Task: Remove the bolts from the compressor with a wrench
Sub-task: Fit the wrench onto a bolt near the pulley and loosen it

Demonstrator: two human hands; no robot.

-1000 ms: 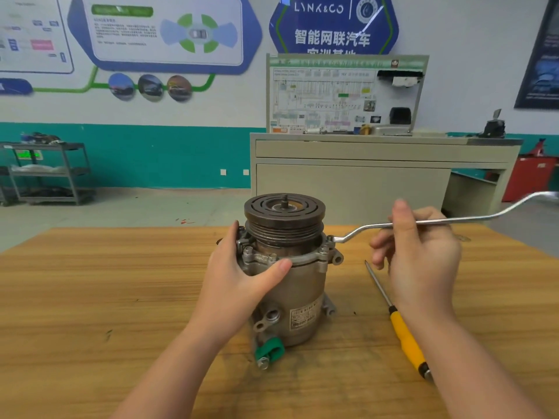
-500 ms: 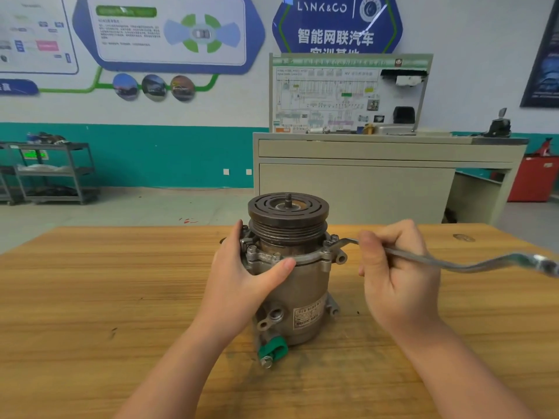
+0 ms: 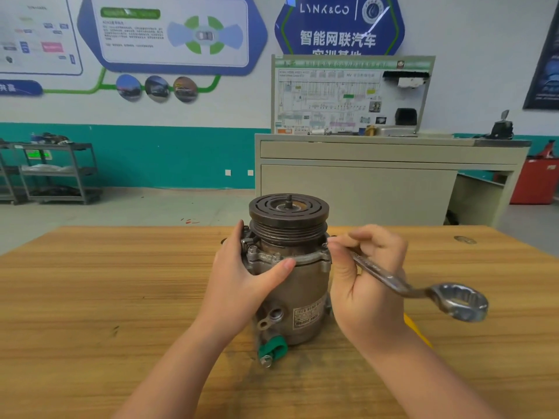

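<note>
Right hand [image 3: 367, 285] gripping wrench [image 3: 402, 282] hides screwdriver [image 3: 416, 329].

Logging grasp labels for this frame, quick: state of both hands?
Left hand: closed around the compressor, bracing its upper body.
Right hand: closed on the wrench, its near end at the compressor's right flange.

Both hands forward — left hand [image 3: 242, 279] cupped, thumb extended; right hand [image 3: 367, 279] curled shut.
</note>
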